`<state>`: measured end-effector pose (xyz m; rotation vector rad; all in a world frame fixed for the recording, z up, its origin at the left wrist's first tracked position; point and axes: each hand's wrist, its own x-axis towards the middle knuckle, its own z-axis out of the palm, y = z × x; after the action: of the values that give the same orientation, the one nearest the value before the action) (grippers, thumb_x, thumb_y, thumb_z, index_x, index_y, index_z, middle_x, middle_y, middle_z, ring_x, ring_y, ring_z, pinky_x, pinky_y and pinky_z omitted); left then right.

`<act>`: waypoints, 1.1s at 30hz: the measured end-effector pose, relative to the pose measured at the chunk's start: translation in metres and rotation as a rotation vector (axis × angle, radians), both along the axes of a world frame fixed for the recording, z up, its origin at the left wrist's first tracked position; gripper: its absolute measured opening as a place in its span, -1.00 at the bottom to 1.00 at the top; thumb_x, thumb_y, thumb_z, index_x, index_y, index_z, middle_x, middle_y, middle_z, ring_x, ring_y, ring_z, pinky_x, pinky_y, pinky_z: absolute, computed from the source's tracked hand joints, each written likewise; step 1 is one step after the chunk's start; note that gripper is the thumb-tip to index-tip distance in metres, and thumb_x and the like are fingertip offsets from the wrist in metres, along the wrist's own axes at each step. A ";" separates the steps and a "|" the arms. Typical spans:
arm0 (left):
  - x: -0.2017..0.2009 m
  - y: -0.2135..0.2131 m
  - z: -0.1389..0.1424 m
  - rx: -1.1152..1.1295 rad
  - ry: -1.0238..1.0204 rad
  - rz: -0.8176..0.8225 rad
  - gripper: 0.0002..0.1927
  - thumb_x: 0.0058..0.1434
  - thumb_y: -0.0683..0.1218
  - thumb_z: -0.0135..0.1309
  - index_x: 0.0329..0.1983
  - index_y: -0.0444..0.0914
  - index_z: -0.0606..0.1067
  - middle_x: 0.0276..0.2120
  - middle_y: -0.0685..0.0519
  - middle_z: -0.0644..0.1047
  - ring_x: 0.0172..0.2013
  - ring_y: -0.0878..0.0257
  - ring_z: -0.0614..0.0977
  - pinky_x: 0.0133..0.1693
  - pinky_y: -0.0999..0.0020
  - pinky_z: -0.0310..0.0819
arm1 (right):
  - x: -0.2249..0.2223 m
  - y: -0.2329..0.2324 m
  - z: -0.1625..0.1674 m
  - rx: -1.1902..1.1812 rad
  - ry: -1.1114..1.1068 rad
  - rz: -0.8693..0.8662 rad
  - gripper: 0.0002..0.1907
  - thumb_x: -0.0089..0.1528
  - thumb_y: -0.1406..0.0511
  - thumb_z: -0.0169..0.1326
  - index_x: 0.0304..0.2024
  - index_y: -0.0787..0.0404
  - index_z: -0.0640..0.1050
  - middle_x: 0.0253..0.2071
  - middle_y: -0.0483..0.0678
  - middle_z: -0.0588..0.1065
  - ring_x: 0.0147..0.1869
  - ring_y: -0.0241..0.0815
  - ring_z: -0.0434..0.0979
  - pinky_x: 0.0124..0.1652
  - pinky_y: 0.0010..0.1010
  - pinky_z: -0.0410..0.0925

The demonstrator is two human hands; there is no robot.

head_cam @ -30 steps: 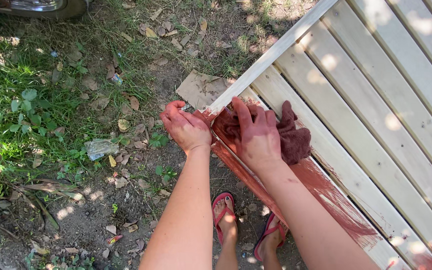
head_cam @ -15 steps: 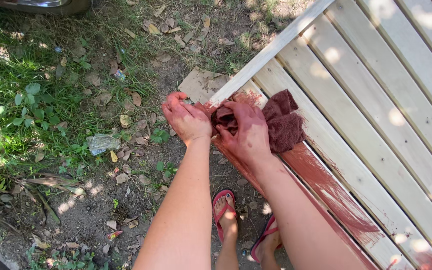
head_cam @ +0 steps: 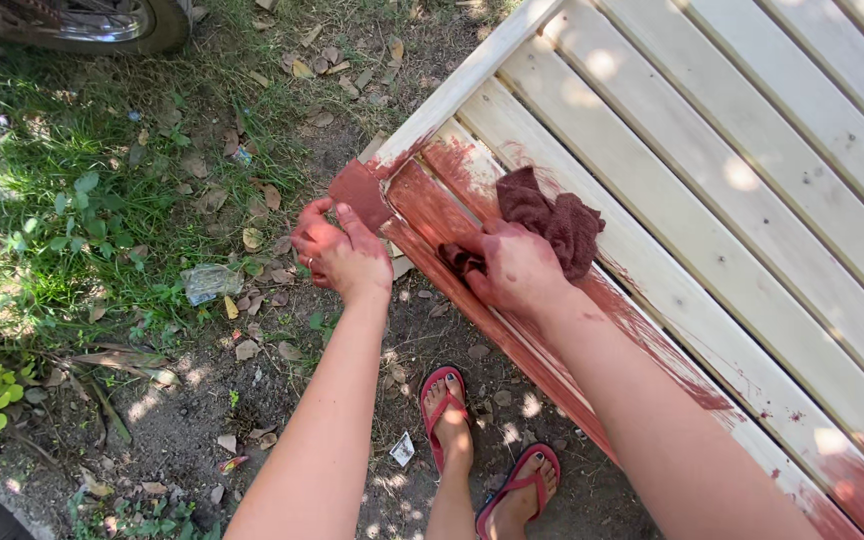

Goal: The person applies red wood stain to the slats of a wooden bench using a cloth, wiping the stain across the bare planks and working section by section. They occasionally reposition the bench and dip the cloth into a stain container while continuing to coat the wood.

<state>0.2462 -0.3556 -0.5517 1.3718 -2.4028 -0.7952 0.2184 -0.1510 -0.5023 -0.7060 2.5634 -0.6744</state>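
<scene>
A pale wooden slatted frame (head_cam: 732, 170) lies tilted over the ground, its near corner and lower slats stained reddish brown (head_cam: 432, 200). My right hand (head_cam: 512, 265) presses a stain-soaked brown rag (head_cam: 552, 215) against a slat near that corner. My left hand (head_cam: 337, 250), smeared with stain and wearing a ring, hovers with fingers curled just left of the frame's stained end and holds nothing. Both forearms reach in from the bottom of the view.
My feet in red flip-flops (head_cam: 447, 400) stand on bare dirt under the frame's edge. Grass, dry leaves and a crumpled clear wrapper (head_cam: 207, 282) lie to the left. A wheel (head_cam: 102, 20) sits at the top left.
My right hand slid the rag down the slat, away from the corner, leaving more stain near the end. My left hand came off the frame's end and now hovers beside it.
</scene>
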 end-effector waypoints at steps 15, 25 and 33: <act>0.113 0.190 0.034 0.047 0.022 -0.403 -0.63 0.28 -0.01 0.07 0.14 -0.07 0.38 0.24 -0.12 0.26 0.23 -0.12 0.27 0.18 -0.17 0.05 | 0.205 0.244 0.014 0.101 -0.121 0.000 -0.37 0.02 0.27 0.25 0.18 -0.12 0.52 -0.13 0.06 0.44 0.00 0.13 0.45 -0.01 -0.04 0.37; 0.141 0.261 0.009 -0.260 0.005 -1.074 -0.60 0.29 0.02 0.04 0.17 -0.14 0.38 0.23 -0.07 0.33 0.26 -0.05 0.35 0.25 -0.24 0.00 | 0.363 0.413 0.010 0.120 -0.160 -0.153 -0.32 -0.02 0.28 0.27 0.20 -0.09 0.53 -0.05 -0.01 0.46 0.04 0.08 0.44 0.05 -0.09 0.35; 0.147 0.268 0.006 -0.266 0.034 -1.134 -0.63 0.28 -0.01 0.05 0.15 -0.12 0.40 0.25 -0.03 0.33 0.28 -0.02 0.36 0.33 -0.20 0.00 | 0.431 0.486 0.023 0.422 0.264 -0.251 -0.19 -0.13 -0.01 0.21 0.23 -0.26 0.41 0.23 0.04 0.27 0.28 0.24 0.27 0.24 0.08 0.21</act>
<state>0.3933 -0.0876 -0.5455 -0.2136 -2.9996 -0.6219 0.6498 0.3347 -0.4793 -0.3537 2.9311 -0.0959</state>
